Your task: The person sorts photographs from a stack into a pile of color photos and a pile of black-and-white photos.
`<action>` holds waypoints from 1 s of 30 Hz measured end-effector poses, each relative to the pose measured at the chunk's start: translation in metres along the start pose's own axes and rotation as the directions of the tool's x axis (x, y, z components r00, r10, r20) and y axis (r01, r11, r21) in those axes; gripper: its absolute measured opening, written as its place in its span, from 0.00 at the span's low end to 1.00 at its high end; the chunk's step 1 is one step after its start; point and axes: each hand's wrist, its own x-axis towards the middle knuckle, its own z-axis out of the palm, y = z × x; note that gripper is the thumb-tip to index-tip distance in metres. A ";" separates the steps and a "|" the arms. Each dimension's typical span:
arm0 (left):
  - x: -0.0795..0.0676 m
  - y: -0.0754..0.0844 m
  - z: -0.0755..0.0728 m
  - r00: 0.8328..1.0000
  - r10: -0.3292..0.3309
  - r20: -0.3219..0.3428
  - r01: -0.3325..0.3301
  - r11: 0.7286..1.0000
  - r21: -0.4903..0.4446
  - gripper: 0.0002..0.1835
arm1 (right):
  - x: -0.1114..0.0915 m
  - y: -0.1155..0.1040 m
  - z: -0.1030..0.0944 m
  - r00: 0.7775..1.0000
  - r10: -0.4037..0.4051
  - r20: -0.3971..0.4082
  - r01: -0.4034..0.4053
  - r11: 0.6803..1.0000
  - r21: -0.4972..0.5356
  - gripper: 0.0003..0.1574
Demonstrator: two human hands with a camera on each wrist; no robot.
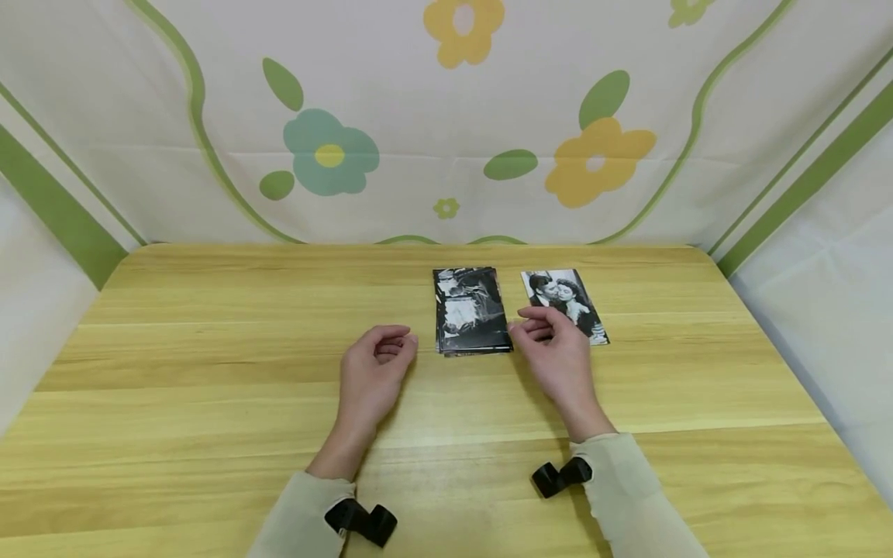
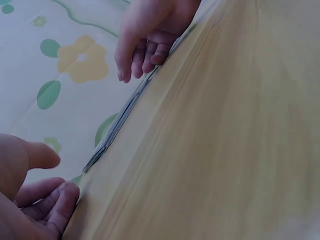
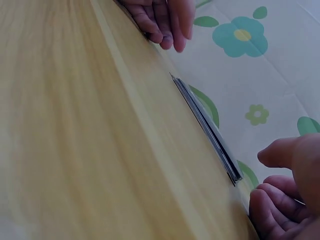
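A small stack of black-and-white photo cards (image 1: 471,310) lies on the table, its edges slightly uneven. To its right, one more photo card (image 1: 562,287) shows two people with their heads close together. My left hand (image 1: 373,370) rests left of the stack, fingers loosely bent and holding nothing. On the other side, my right hand (image 1: 556,358) has its fingertips close to the stack's right edge and covers the lower left part of the single card. Both wrist views show the stack (image 3: 207,131) edge-on as a thin layered pile between the two hands, with no card in their fingers.
The wooden table (image 1: 209,403) runs back to a white cloth (image 1: 418,116) printed with flowers and green lines. More cloth hangs at the left and right sides. A black wrist camera (image 1: 363,521) is strapped to each sleeve.
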 end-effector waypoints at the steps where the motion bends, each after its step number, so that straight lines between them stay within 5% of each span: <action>1: 0.000 0.000 0.001 1.000 0.010 -0.005 -0.010 1.000 0.014 0.11 | 0.000 0.000 0.000 1.000 -0.005 -0.001 0.005 1.000 -0.005 0.21; 8: -0.001 0.003 0.007 0.997 0.055 -0.045 -0.053 0.998 0.044 0.08 | -0.001 0.000 0.003 0.998 -0.054 -0.013 0.053 0.998 -0.025 0.20; 17: 0.002 0.003 0.022 0.989 0.145 -0.013 -0.145 0.989 0.001 0.11 | -0.001 -0.001 0.009 0.998 -0.051 0.025 0.052 0.996 -0.067 0.22; 30: 0.003 0.002 0.030 0.971 0.233 -0.047 -0.225 0.964 0.140 0.15 | -0.001 -0.004 0.017 0.995 -0.087 0.056 0.094 0.985 -0.143 0.28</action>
